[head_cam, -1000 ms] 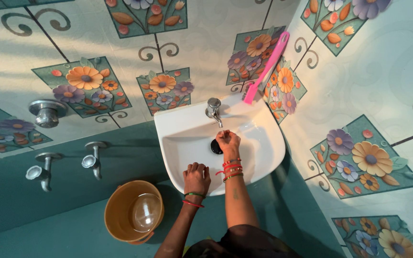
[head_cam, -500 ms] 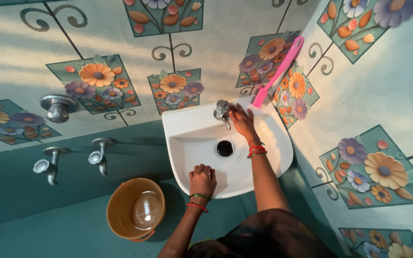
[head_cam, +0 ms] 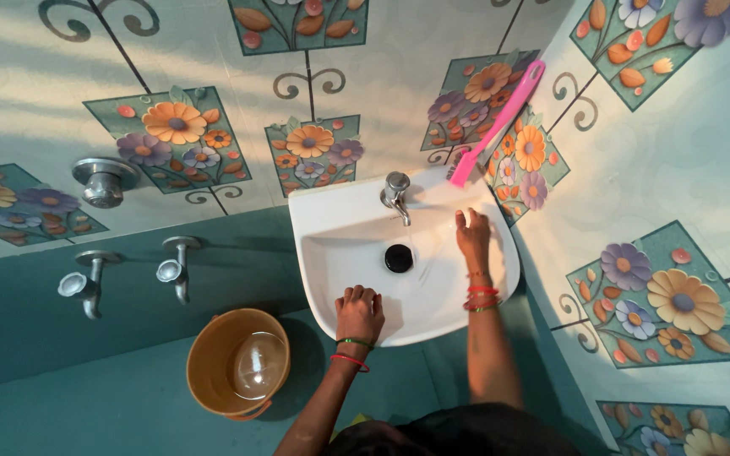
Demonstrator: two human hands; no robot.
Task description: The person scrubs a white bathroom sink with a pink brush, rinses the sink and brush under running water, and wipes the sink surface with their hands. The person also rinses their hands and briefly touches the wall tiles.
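Head view shows your left hand (head_cam: 359, 311) curled over the front edge of the white sink (head_cam: 331, 279), gripping it. Your right hand (head_cam: 472, 234) lies flat, fingers loose, inside the sink by its right edge. That sink looks hard, heavy, wet and slippery; its front rim seems safest to hold.

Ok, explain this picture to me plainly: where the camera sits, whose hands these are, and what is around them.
The camera is worn on a person's head and looks straight down, so the walls appear to fan outward. Both bare hands belong to that person. The left hand grips the front rim of a white sink. The right hand lies flat inside the basin near its right wall, holding nothing. A metal tap stands above the black drain. A pink brush leans in the tiled corner, and an orange bucket sits on the floor.
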